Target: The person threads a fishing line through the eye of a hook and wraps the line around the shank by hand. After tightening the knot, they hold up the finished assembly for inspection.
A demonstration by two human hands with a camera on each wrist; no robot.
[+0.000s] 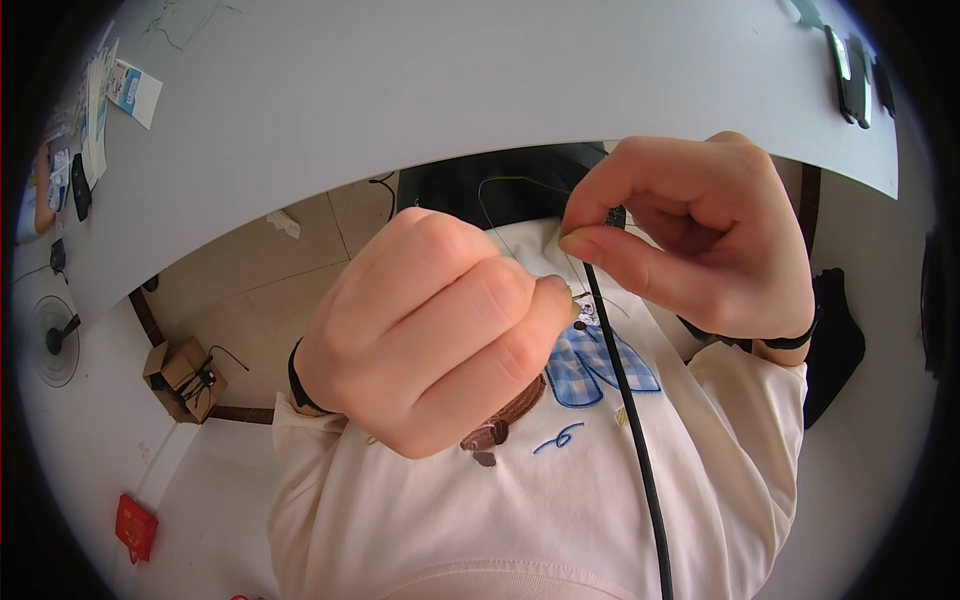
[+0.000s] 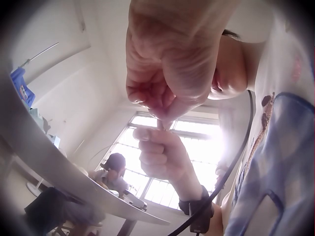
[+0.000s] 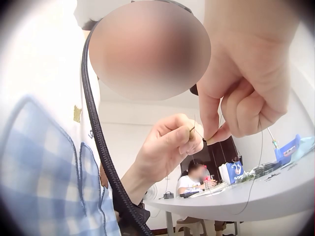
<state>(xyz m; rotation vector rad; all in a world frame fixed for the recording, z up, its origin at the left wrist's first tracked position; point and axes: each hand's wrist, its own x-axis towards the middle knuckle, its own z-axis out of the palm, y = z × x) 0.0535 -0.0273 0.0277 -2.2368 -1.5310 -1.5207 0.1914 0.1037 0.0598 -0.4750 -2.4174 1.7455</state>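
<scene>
thin strand [image 1: 512,178] (loosely looped) in pinch of left hand [image 1: 430,335] and right hand [image 1: 705,230]

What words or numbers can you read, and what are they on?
None can be read.
Card: print too small.
Red packet: marks too blurred.
Blue-and-white pack: white mark, too blurred.
Shirt: blue squiggle, no clear letter.

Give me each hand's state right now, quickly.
Left hand: closed, fingers pinching a thin strand.
Right hand: closed, thumb and finger also pinching a thin strand.
</scene>
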